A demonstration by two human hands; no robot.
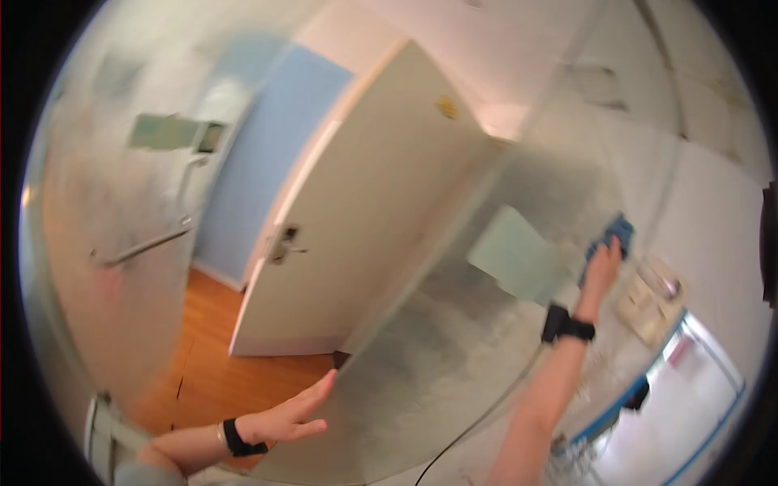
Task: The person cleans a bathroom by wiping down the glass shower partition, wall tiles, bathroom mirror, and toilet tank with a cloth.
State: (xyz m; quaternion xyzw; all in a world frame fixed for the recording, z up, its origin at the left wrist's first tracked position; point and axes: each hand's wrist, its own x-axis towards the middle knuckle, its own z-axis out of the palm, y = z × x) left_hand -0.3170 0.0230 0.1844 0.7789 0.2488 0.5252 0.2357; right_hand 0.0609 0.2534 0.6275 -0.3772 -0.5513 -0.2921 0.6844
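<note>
My right hand (602, 263) is stretched up to the right, its fingers closed on a bunched dark blue cloth (618, 233). The cloth lies against a hazy, streaked glass panel (421, 364). Lower left, my left hand (296, 411) is held out with the fingers straight and the thumb apart, holding nothing. It is in front of the glass, near the panel's lower edge; whether it touches the glass I cannot tell. Black bands circle both wrists, and the right one carries a small black box (556, 323).
Beyond the glass stands an ajar cream door (348, 211) with a metal handle (289, 245), over an orange wood floor (215, 324). A glass door with a bar handle (146, 245) is at left. Right are a beige ledge (648, 304) and a blue-edged bright panel (677, 405). A black cable (478, 421) trails below my right arm.
</note>
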